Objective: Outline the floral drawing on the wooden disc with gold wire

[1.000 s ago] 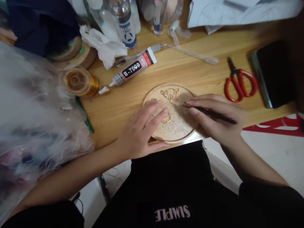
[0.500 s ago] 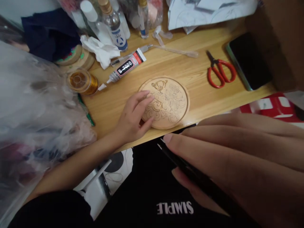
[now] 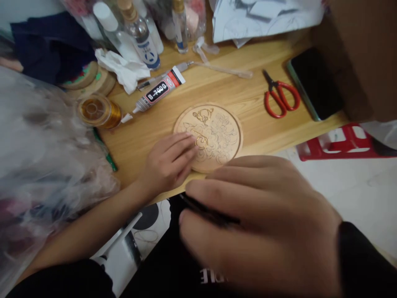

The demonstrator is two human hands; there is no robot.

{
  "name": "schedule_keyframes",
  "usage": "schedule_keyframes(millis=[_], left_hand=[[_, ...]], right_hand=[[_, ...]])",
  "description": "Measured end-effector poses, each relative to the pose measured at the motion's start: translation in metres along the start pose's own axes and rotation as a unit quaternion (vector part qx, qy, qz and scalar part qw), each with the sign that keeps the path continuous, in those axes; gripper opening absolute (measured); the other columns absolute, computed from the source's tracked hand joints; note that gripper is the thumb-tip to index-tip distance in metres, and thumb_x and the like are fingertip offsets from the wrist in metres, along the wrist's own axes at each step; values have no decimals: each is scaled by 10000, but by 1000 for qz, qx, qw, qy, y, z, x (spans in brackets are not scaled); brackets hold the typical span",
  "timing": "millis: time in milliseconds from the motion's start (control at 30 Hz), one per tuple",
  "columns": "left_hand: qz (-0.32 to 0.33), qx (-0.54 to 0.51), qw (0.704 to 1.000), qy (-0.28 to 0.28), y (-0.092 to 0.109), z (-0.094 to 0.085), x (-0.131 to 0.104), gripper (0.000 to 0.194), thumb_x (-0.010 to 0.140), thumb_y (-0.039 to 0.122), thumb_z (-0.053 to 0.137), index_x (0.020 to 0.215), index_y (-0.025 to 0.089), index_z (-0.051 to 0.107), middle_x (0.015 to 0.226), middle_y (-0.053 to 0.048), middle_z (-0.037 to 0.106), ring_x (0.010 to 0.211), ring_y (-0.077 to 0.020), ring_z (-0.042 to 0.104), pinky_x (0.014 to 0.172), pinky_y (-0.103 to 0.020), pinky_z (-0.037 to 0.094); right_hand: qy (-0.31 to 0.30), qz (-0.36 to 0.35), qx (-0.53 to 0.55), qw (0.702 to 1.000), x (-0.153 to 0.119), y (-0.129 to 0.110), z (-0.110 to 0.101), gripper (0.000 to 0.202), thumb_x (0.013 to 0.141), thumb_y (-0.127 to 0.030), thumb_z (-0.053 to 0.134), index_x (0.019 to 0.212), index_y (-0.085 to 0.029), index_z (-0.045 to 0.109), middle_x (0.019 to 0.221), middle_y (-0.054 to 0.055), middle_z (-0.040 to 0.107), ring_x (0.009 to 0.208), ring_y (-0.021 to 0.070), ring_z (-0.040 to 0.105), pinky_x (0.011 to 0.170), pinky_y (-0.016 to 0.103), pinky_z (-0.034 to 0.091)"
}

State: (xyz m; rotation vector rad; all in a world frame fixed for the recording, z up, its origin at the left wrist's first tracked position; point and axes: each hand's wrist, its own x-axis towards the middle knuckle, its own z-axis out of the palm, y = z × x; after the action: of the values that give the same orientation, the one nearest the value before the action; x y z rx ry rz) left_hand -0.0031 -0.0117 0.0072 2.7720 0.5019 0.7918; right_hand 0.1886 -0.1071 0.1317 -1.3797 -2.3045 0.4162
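Note:
A round pale wooden board with a raised rim lies near the table's front edge, its face covered in line-drawn swirls and flowers. Gold wire curls into a small spiral on the drawing, and another gold wire figure sits near the far rim. My left hand rests on the board's left side, fingers stretched out flat, tips beside the spiral; its thumb is mostly hidden. Close to the camera, my right hand is closed around dark tweezers, their tips pointing left, largely covered by my fingers.
Behind the board lie a glue tube, red-handled scissors and a phone. A spool of gold wire stands left, near a crumpled tissue and bottles. Plastic bags crowd the left; a cardboard box stands right.
My right hand has moved left and turned with the tweezers, covering more of them. The left hand's fingers have drawn closer together on the board. The view has shifted slightly.

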Motion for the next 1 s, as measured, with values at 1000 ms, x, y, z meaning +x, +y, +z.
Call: schedule_keyframes(millis=[1000], left_hand=[[31, 74, 992, -95, 7, 4, 3, 534, 994, 499, 511, 1293, 65, 598, 1386, -166, 618, 1333, -325, 549, 1113, -460, 425]], right_hand=[[260, 45, -54, 963, -48, 90, 113, 413, 1019, -372, 427, 1312, -154, 618, 1100, 144, 711, 1055, 241, 686, 839, 377, 582]])
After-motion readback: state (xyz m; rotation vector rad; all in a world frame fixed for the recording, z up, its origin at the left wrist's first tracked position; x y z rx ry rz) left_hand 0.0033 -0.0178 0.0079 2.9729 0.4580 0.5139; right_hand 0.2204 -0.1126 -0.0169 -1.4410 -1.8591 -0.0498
